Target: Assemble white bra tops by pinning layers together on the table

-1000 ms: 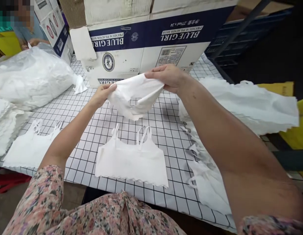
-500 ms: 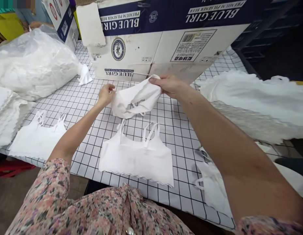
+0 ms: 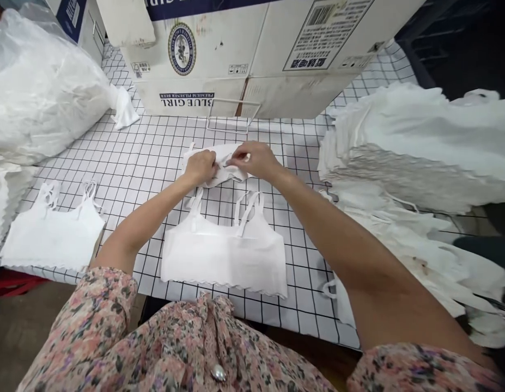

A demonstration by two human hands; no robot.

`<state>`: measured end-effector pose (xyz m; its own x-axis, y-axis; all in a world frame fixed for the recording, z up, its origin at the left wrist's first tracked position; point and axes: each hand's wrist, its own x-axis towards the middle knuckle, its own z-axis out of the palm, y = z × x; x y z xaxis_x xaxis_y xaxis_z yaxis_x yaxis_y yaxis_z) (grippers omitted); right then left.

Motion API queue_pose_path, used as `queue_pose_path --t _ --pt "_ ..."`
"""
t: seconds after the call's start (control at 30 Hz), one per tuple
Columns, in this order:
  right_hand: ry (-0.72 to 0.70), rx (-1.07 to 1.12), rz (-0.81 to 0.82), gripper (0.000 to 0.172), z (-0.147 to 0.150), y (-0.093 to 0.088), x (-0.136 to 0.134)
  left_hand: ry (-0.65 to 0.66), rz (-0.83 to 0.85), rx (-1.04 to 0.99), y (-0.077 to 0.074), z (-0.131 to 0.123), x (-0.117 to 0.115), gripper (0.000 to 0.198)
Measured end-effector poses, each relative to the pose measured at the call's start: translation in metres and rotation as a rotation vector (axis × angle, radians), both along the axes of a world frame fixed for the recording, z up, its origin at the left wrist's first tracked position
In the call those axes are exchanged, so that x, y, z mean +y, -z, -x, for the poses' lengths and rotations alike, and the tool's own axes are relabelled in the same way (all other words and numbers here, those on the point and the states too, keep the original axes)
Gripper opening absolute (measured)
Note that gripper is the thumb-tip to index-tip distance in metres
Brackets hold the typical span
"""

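Observation:
My left hand (image 3: 200, 166) and my right hand (image 3: 255, 158) are both closed on a small white garment (image 3: 225, 158), pressed low onto the checked tablecloth (image 3: 154, 152) in the middle. The cloth is bunched between the two hands. Just in front of it a white strappy top (image 3: 223, 250) lies flat, straps pointing away from me. A second flat white top (image 3: 52, 231) lies at the left near the table's front edge.
A large Blue Girl cardboard box (image 3: 244, 60) stands at the back. A clear bag of white fabric (image 3: 40, 87) fills the back left. A tall stack of white tops (image 3: 419, 147) sits at the right, with loose tops (image 3: 440, 261) spilling toward me.
Both hands have lowered the white garment from mid-air down onto the table and come closer together. The camera has tilted downward.

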<state>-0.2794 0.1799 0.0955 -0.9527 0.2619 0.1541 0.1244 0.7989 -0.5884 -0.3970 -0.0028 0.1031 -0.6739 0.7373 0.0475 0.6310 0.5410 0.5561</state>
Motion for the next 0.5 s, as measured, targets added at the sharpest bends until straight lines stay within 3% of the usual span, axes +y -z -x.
queue_pose_path --t 0.13,0.23,0.33,0.4,0.5 --pt "-0.144 -0.033 0.091 0.020 -0.022 0.006 0.002 -0.156 -0.117 -0.110 -0.004 0.020 -0.003 0.021" --pt "0.003 0.042 0.274 0.020 -0.033 -0.002 0.018 -0.359 -0.386 -0.404 -0.015 0.048 -0.017 0.031" --pt "0.166 0.161 0.568 0.025 -0.038 -0.019 0.035 -0.442 -0.572 -0.668 -0.028 0.068 -0.035 0.036" --pt "0.195 0.208 0.690 0.029 -0.038 -0.033 0.042 -0.479 -0.593 -0.729 -0.034 0.075 -0.046 0.036" --pt "0.195 0.252 0.804 0.029 -0.040 -0.052 0.046 -0.505 -0.486 -0.677 -0.036 0.076 -0.058 0.035"
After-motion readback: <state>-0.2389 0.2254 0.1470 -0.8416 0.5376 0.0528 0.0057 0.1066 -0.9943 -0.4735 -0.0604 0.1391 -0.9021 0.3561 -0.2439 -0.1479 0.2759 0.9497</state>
